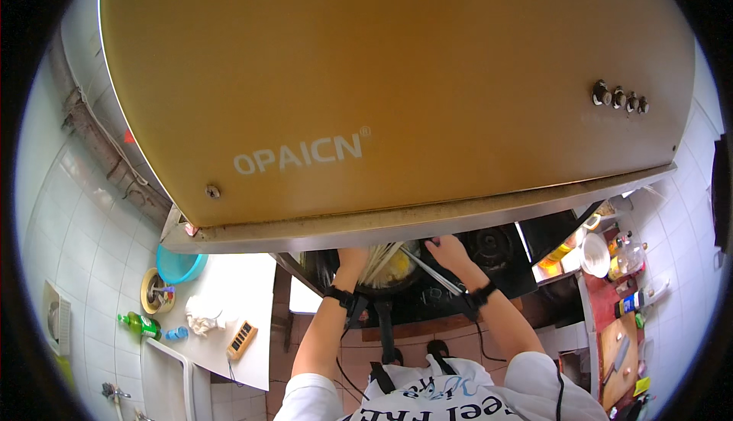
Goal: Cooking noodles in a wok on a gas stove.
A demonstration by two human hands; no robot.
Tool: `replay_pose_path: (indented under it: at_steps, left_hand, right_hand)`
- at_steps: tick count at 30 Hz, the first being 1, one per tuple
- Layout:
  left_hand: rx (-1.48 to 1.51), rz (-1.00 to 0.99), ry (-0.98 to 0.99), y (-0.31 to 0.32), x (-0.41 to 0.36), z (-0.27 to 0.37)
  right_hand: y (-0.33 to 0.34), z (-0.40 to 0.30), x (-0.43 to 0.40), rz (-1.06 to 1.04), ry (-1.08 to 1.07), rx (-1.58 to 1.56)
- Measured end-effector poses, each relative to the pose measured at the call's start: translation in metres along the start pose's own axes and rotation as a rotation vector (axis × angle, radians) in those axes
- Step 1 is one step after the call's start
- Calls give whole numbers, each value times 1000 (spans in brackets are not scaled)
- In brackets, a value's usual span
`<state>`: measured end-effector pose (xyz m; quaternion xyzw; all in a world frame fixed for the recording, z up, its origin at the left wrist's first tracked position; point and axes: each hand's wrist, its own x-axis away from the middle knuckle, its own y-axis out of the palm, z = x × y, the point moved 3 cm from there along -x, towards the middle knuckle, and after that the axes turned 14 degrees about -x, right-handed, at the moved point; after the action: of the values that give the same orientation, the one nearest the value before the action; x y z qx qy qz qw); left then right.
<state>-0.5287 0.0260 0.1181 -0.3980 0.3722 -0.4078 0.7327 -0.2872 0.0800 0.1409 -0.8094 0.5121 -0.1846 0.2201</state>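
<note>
A dark pan [389, 290] with a long handle sits on the black gas stove [429, 306], partly hidden by the range hood. Pale dry noodles [379, 263] stick up out of it beside something yellow in liquid. My left hand [354, 258] is at the noodles on the pan's left side, its fingertips hidden under the hood's edge. Long metal chopsticks or tongs [432, 272] slant across the pan's right rim. My right hand [448, 251] is just above them, fingers curled, and whether it holds them is unclear. Each wrist wears a black band.
The large range hood [395, 89] covers the upper view. A white counter [246, 301] at left holds a blue basin [180, 266], a green bottle [140, 325] and a cloth [203, 315]. At right are bottles [630, 303] and a knife [620, 354] on a wooden cutting board [624, 335].
</note>
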Motion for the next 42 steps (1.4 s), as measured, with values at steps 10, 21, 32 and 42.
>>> replay_pose_path:
  at_steps: [10,21,32,42]
  left_hand:
    - [629,193,289,-267,151,116]
    - [708,471,-440,-151,203,-89]
    - [557,547,-1070,-72,462,-214]
    - [668,625,-1036,-115,491,-155]
  right_hand:
    - [-45,12,174,398,-209,187]
    - [-8,-20,199,433,-337,56]
    - [14,59,118,167,-126,490]
    - [5,24,142,60,-180,447]
